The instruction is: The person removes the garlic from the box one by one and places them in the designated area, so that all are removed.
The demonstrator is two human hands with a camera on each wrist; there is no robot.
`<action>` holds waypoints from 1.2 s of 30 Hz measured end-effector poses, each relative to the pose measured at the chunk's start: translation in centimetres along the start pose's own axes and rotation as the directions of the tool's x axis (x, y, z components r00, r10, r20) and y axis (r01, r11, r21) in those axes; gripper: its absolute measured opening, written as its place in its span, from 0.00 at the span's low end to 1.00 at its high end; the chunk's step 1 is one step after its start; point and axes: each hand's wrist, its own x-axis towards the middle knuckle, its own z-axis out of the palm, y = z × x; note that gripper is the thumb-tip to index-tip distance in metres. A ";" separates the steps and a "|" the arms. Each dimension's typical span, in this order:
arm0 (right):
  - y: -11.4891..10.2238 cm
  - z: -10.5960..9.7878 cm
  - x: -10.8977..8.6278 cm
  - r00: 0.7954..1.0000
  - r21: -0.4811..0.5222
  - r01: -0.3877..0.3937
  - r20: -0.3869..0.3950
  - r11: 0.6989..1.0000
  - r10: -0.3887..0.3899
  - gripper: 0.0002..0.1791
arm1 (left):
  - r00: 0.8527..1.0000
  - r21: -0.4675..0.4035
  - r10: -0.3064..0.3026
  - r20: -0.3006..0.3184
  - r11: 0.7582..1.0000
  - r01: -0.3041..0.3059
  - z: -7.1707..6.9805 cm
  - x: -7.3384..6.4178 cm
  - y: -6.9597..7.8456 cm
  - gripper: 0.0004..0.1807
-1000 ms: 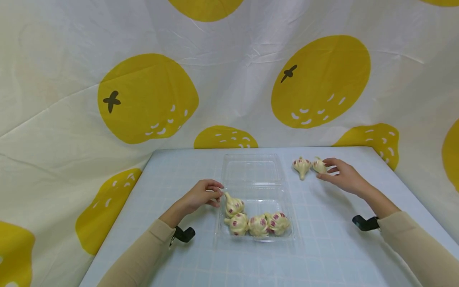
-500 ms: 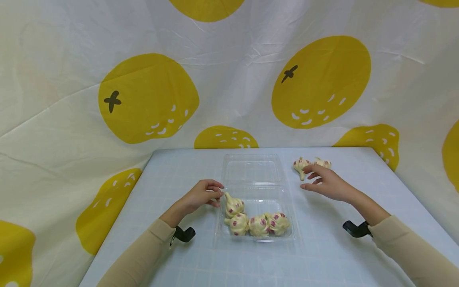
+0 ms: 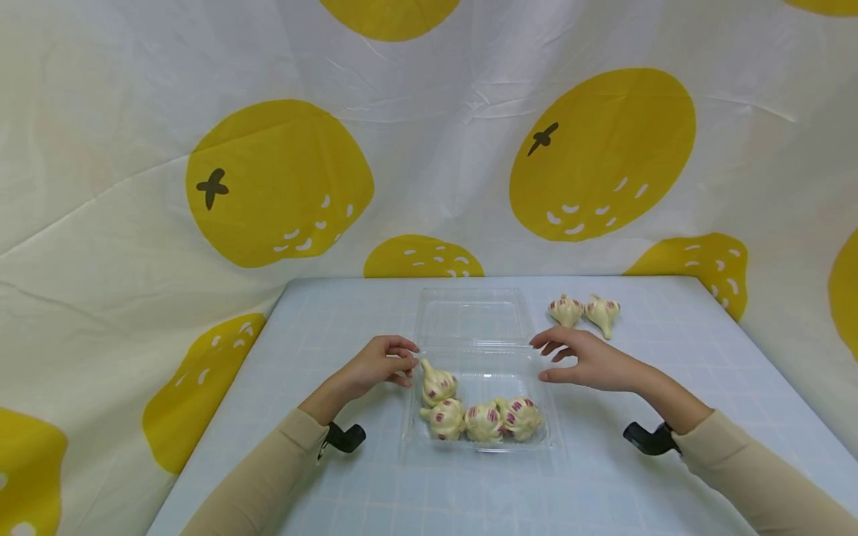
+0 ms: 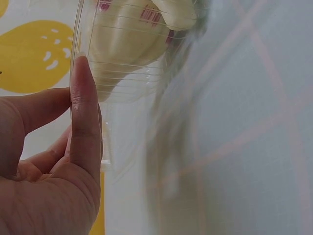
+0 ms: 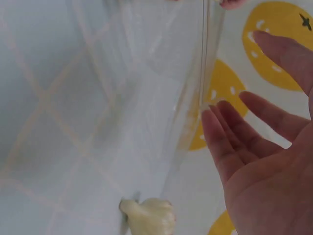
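Note:
A clear plastic clamshell box (image 3: pixel 492 381) lies opened out on the table, its lid (image 3: pixel 472 316) flat toward the back. Several purple-striped garlic bulbs (image 3: pixel 484 422) sit in its base, along the front and left sides. At the left rim, my left hand (image 3: pixel 371 366) pinches the box edge between thumb and finger; the left wrist view shows the thumb (image 4: pixel 84 115) against the wall. My right hand (image 3: pixel 593 361) hovers by the right rim, fingers spread and holding nothing. Behind it lie two more bulbs, a left one (image 3: pixel 563 309) partly covered and a right one (image 3: pixel 602 314).
The pale blue checked table (image 3: pixel 335 313) ends at the back against a hanging white cloth (image 3: pixel 436 149) printed with yellow lemons. Black wrist camera mounts (image 3: pixel 345 438) stick out beneath both wrists, close above the tabletop.
My right hand has moved left from the right loose bulb to the box's right rim, uncovering that bulb. My left hand and the bulbs in the box have stayed put.

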 end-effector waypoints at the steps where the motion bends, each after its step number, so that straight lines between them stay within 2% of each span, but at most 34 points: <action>1: -0.2 0.2 0.0 1.000 0.012 0.013 0.019 1.000 -0.013 0.28 | 1.000 -0.002 0.003 0.000 1.000 -0.003 0.0 0.0 -0.1 0.18; 6: -0.8 0.9 0.2 0.993 0.040 0.074 0.084 0.996 -0.078 0.26 | 1.000 -0.004 0.018 -0.002 1.000 -0.018 0.0 0.1 -0.2 0.18; 12: -1.4 1.7 0.2 0.982 0.061 0.075 0.169 0.995 -0.084 0.29 | 1.000 -0.006 0.016 0.005 1.000 -0.016 0.0 0.0 -0.2 0.18; 19: -2.0 2.9 0.7 0.956 -0.067 0.117 0.276 0.991 -0.094 0.34 | 1.000 0.002 0.008 0.007 1.000 -0.008 0.0 0.1 0.0 0.20; 25: -2.5 3.8 1.5 0.969 -0.161 0.109 0.235 0.981 -0.069 0.31 | 1.000 0.003 0.001 0.006 1.000 -0.001 0.1 0.0 0.1 0.20; 36: -1.9 5.4 2.7 0.989 -0.234 0.103 0.127 0.967 -0.074 0.28 | 1.000 0.007 0.003 0.012 1.000 -0.003 -0.1 0.2 -0.1 0.21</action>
